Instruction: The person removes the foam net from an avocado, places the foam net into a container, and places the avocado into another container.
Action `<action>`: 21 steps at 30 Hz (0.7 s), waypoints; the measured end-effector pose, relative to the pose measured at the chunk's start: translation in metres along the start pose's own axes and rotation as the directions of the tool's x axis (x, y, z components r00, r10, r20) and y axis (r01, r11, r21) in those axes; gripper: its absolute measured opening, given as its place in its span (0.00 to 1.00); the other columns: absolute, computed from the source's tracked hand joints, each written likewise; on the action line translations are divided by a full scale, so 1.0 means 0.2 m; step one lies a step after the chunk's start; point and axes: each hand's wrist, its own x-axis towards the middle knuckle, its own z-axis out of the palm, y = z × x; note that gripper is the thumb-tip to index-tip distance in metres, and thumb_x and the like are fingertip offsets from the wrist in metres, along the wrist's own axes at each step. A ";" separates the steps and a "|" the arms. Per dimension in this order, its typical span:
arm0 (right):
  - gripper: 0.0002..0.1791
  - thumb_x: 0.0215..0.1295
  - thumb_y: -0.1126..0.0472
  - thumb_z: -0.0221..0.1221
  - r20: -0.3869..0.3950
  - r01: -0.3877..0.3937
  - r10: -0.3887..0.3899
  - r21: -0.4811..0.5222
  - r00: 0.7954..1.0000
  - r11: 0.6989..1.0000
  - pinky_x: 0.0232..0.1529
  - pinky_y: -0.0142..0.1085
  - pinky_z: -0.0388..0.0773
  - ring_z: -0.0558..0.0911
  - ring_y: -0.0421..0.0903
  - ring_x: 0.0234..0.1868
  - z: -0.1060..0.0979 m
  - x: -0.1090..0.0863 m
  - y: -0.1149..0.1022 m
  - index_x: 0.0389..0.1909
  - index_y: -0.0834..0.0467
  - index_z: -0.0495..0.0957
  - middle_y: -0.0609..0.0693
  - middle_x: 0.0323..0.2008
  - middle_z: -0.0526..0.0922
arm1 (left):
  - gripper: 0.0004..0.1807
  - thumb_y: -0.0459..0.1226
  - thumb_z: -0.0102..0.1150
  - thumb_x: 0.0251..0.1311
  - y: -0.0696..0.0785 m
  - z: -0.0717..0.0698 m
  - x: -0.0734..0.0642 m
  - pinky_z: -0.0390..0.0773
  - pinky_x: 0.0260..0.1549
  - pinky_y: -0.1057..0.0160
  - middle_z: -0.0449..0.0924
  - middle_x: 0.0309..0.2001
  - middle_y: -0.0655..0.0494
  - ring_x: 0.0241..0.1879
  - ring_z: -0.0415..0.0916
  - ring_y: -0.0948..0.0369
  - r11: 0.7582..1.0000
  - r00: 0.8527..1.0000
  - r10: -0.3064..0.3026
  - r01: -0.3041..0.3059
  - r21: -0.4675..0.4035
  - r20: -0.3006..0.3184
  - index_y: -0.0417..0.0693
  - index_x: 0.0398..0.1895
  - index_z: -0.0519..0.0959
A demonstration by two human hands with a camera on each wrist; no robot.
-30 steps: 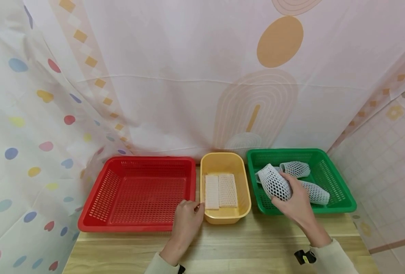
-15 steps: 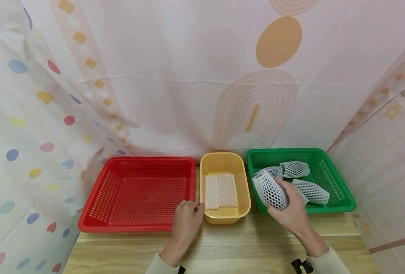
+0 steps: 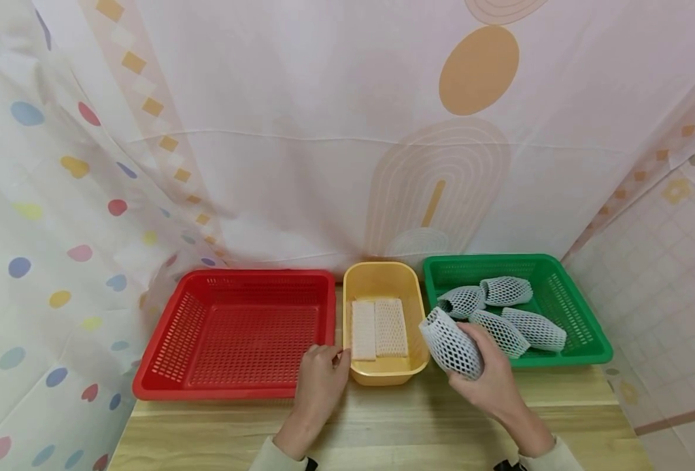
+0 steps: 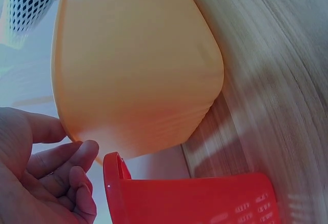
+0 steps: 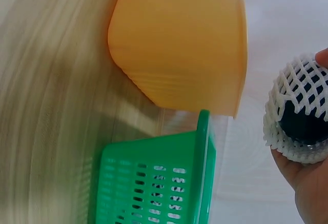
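White foam-mesh sleeve [image 3: 453,347], its dark contents [image 5: 306,125] cropped in the right-wrist view, is gripped by the right hand [image 3: 491,378] near a green plastic basket [image 3: 582,359] as the left hand [image 3: 320,384] pinches an oblong yellow tub [image 3: 385,375] by its rim.

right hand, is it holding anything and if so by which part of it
The right hand holds a white foam-net sleeve with a dark object inside, gripped round its sides, toward the end nearer the palm.
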 end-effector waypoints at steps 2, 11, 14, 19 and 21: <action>0.46 0.38 0.74 0.73 0.006 0.020 -0.020 -0.001 1.000 1.000 0.53 0.27 0.73 0.75 0.38 0.55 0.01 -0.01 0.00 0.67 0.58 0.75 0.53 0.61 0.79 | 0.05 0.31 0.71 0.60 0.00 0.00 0.00 0.72 0.25 0.66 0.81 0.22 0.57 0.25 0.71 0.63 1.000 1.000 0.001 -0.001 -0.001 -0.008 0.36 0.30 0.89; 0.48 0.36 0.74 0.72 0.028 0.070 -0.070 0.005 0.997 0.998 0.57 0.24 0.71 0.77 0.39 0.57 0.04 -0.05 -0.03 0.68 0.60 0.74 0.53 0.62 0.79 | 0.05 0.31 0.72 0.60 -0.01 -0.02 -0.01 0.76 0.30 0.61 0.79 0.24 0.58 0.28 0.72 0.61 1.000 0.998 0.003 -0.004 -0.023 -0.069 0.36 0.35 0.89; 0.48 0.35 0.74 0.72 0.025 0.097 -0.098 0.036 0.995 0.995 0.58 0.23 0.70 0.76 0.39 0.58 0.06 -0.07 -0.04 0.68 0.60 0.74 0.55 0.62 0.79 | 0.08 0.30 0.73 0.57 -0.02 -0.02 -0.02 0.77 0.35 0.56 0.85 0.29 0.53 0.30 0.77 0.57 0.997 0.993 0.065 -0.069 -0.032 -0.101 0.35 0.39 0.89; 0.49 0.34 0.76 0.70 0.049 0.150 -0.155 0.098 0.987 0.984 0.62 0.24 0.68 0.75 0.40 0.62 0.09 -0.11 -0.04 0.69 0.61 0.73 0.59 0.63 0.77 | 0.09 0.29 0.74 0.54 -0.03 -0.03 -0.03 0.80 0.37 0.55 0.86 0.35 0.51 0.37 0.81 0.55 0.967 0.960 0.233 -0.247 -0.071 -0.156 0.37 0.39 0.88; 0.50 0.34 0.76 0.69 0.073 0.162 -0.171 0.112 0.983 0.980 0.63 0.25 0.69 0.75 0.41 0.63 0.09 -0.13 -0.04 0.69 0.62 0.72 0.61 0.63 0.77 | 0.10 0.29 0.74 0.53 -0.03 -0.04 -0.04 0.81 0.40 0.54 0.85 0.37 0.51 0.40 0.81 0.54 0.948 0.943 0.289 -0.306 -0.091 -0.163 0.38 0.40 0.87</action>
